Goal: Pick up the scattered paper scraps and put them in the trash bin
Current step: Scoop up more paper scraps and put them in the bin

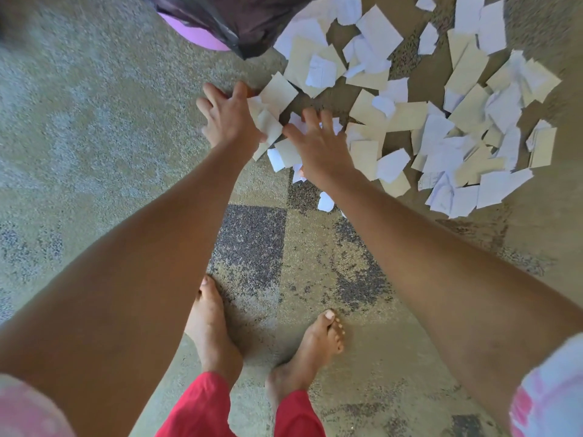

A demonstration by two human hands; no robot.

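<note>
Forearms (pixel 151 247) extended: left hand (pixel 227 119), right hand (pixel 317 145) splayed, touching paper scraps (pixel 272 127)

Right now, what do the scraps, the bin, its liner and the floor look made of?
Paper scraps: thin matte paper, white lined and cream, torn edges, creases. Trash bin: smooth purple wall, probably plastic. Bin liner: dark thin plastic film, glossy crumpled folds. Floor: short-pile carpet, speckled fuzzy texture.
</note>
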